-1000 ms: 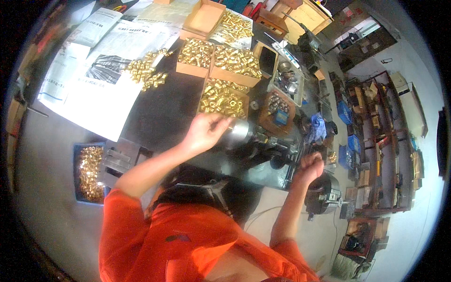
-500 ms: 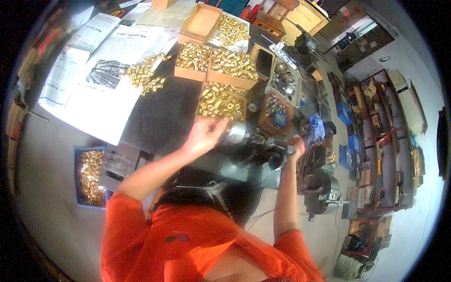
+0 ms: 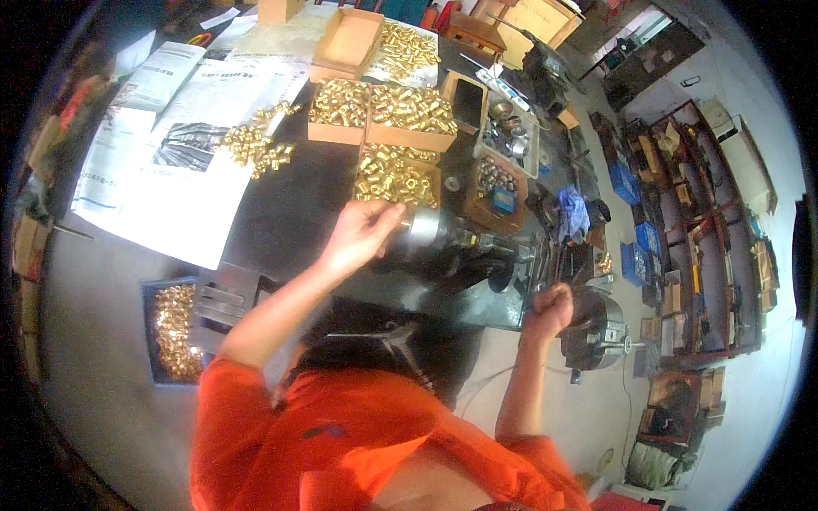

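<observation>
A: Two hands work at one dark metal workbench (image 3: pixel 281 221), which fills the centre of the frame. What lies on it, largest first?

B: White printed paper sheets (image 3: pixel 162 196) cover the upper left, bearing a loose heap of small brass fittings (image 3: pixel 256 145). Open cardboard boxes of brass fittings (image 3: pixel 383 111) sit at upper centre. A grey bench machine with a round steel chuck (image 3: pixel 434 234) stands at centre.

A: And the hands?

B: The left hand (image 3: pixel 362 234), at centre, has its fingers pinched together against the chuck's left face; whether a fitting sits between them cannot be told. The right hand (image 3: pixel 552 307), right of centre, is closed into a fist around what looks like a machine handle, mostly hidden.

A: Anything lower?

B: A blue tray of brass fittings (image 3: pixel 170 328) sits at lower left.
</observation>
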Demonstrator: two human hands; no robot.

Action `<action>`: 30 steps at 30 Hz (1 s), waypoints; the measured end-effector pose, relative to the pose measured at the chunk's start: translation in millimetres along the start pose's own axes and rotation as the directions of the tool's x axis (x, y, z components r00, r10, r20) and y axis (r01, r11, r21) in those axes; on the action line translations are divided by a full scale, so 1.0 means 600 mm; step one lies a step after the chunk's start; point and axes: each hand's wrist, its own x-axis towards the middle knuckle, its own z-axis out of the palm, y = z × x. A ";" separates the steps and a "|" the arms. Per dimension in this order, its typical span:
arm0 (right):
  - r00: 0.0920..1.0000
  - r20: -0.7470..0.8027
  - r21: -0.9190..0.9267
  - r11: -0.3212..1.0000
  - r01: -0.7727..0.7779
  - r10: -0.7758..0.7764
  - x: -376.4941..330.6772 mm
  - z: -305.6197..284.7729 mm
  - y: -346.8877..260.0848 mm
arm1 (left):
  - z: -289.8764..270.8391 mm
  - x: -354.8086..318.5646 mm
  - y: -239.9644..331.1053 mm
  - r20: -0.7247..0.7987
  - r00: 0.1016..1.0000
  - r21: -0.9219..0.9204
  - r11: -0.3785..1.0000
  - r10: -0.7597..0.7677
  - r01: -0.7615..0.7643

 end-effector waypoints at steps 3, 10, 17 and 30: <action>0.999 -0.045 -0.193 0.981 -0.036 0.027 -0.020 -0.045 0.039 | -0.010 0.003 0.009 0.094 0.992 0.006 0.997 0.083 -0.083; 0.896 0.432 -0.785 0.531 0.319 0.101 -0.169 -0.054 0.083 | -0.070 -0.085 -0.036 0.091 0.988 -0.455 0.888 0.122 -0.068; 0.598 0.637 -0.766 0.487 0.420 0.486 -0.250 -0.131 0.274 | -0.074 -0.173 -0.086 0.156 0.985 -0.604 0.782 -0.069 0.150; 0.610 0.339 -0.861 0.497 -0.105 0.716 -0.245 0.005 0.013 | -0.047 -0.226 -0.161 0.152 0.960 -0.272 0.924 -0.233 0.267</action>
